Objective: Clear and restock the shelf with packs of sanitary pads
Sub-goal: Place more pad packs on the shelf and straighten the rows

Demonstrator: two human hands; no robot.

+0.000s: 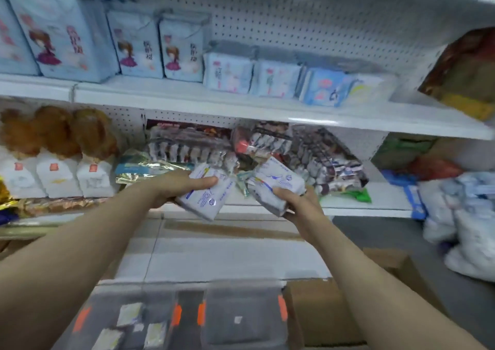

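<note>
Packs in white wrappers sit one to a hand at mid-frame: the left hand (184, 189) grasps one white pack (206, 197) with its thumb laid across the face, and the right hand (297, 202) clasps the other pack (276, 183) from beneath. Both are held tilted in front of the lower shelf (388, 202), just before its jumbled dark wrappers (316, 157) — probably carried as a pair to save trips. Blue pad packs (276, 79) line the upper shelf (187, 106) above; the barer stretch toward its right end looks the likely spot for these two.
</note>
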